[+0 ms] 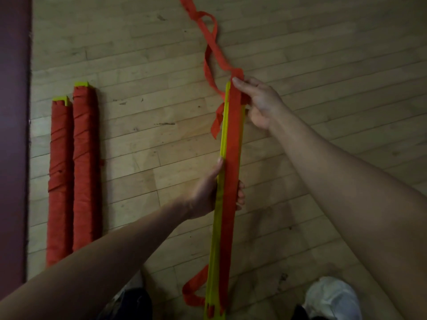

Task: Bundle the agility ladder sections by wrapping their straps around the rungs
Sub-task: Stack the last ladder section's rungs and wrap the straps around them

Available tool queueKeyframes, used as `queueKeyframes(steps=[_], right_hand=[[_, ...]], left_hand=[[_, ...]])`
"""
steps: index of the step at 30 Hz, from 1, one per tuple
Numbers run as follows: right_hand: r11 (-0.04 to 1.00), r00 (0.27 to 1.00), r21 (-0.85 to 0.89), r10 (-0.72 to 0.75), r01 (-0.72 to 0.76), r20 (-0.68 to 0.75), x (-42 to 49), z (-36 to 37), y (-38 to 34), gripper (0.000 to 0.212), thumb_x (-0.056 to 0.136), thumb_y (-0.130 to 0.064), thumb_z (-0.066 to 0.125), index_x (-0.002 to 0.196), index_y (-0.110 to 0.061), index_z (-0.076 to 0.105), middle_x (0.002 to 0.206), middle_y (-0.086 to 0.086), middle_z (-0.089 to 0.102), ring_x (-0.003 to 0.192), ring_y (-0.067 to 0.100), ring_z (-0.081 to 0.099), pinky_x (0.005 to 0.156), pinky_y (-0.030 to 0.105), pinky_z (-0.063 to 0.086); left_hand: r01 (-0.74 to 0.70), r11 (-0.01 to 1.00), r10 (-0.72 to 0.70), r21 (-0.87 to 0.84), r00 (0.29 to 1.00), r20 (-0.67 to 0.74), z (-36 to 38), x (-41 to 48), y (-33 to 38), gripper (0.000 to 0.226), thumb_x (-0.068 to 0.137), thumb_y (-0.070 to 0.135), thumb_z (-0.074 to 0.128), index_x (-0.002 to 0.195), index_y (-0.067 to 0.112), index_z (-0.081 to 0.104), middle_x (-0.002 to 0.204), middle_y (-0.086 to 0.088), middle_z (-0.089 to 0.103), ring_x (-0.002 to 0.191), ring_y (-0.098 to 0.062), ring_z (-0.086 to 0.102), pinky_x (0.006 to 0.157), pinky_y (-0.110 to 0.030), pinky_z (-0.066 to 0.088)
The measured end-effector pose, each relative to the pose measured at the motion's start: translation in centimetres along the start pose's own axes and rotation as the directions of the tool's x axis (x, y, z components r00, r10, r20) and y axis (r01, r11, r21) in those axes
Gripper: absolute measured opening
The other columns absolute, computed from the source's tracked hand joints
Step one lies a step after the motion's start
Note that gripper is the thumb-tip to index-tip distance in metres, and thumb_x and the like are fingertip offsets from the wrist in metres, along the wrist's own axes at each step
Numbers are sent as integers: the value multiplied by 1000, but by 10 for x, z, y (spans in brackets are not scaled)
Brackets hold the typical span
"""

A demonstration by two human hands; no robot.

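Above the wood floor (323, 54), head view: a stack of yellow rungs (217, 250) runs lengthwise away from the person. It seems to be held clear of the boards, though the dim light leaves that unsure.
Strap on stack: a red strap (232, 146) lies flat along the upper face of the rungs, near end to far end.
Left hand (215, 190): grips the stack about mid-length, with the thumb along the left yellow edge and the fingers curled round the right side.
Right hand (256, 100): at the far end, thumb and fingers pinch the strap against the rung tips.
Loose strap (220, 56): twisted and looped, it trails from the right hand across the floor and out of the top of the frame. A short tail hangs left of the far end, and another loop (194, 285) lies by the near end.
Finished bundles (84, 165): two, fully wound in red, lying side by side and touching on the floor at left, with yellow tips showing at their far ends.
Surroundings: dark red wall (12, 135) along the left edge; white shoe (332, 296) at lower right.
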State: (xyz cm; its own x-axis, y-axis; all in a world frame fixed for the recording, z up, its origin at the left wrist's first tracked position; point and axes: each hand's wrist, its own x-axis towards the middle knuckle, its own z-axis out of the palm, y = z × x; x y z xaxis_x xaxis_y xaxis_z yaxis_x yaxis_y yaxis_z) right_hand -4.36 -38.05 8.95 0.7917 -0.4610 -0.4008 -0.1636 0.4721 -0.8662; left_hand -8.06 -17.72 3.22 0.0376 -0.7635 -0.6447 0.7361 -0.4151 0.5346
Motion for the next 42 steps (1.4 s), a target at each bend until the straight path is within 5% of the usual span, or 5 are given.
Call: queueKeyframes(steps=[24,32,37,40,42], right_hand=[[796,978,-605,-118,-10,-171,-34,3,51,16,91,-37,59,89,-23,51,92,-6,59,93,18,59,82,38,50],[944,988,-295,126,-148,-92,-40,16,46,12,91,-23,63,82,-14,64,84,2,69,84,18,65,80,34,51],[984,990,-112,142,-142,-14,-51,20,41,8,97,-18,53,98,-19,61,93,5,68,86,20,66,77,35,55],[986,988,-64,153,-152,10,-55,22,36,15,98,-18,51,110,-14,58,98,9,67,90,23,66,80,39,55],[984,983,-36,178,-176,50,-56,24,32,20,98,-18,51,115,-11,58,94,7,68,84,19,67,68,33,58]], left_hand=[[-403,913,376,59,781,-498,9,5,56,29,97,33,50,111,8,56,79,-12,63,68,-23,62,62,-35,55],[-255,910,402,327,736,-545,1,6,63,22,87,42,64,91,22,72,95,1,74,94,-17,67,83,-35,53],[-179,782,484,597,778,-400,-7,-7,69,68,95,65,26,100,12,69,90,-8,70,77,-19,63,72,-36,51],[-201,682,646,704,616,-450,-16,-10,78,45,103,36,36,87,2,62,79,-8,59,69,-13,51,65,-30,40],[-176,310,891,934,397,-220,-29,-17,89,14,96,12,52,97,1,61,96,-9,57,85,-13,52,74,-29,43]])
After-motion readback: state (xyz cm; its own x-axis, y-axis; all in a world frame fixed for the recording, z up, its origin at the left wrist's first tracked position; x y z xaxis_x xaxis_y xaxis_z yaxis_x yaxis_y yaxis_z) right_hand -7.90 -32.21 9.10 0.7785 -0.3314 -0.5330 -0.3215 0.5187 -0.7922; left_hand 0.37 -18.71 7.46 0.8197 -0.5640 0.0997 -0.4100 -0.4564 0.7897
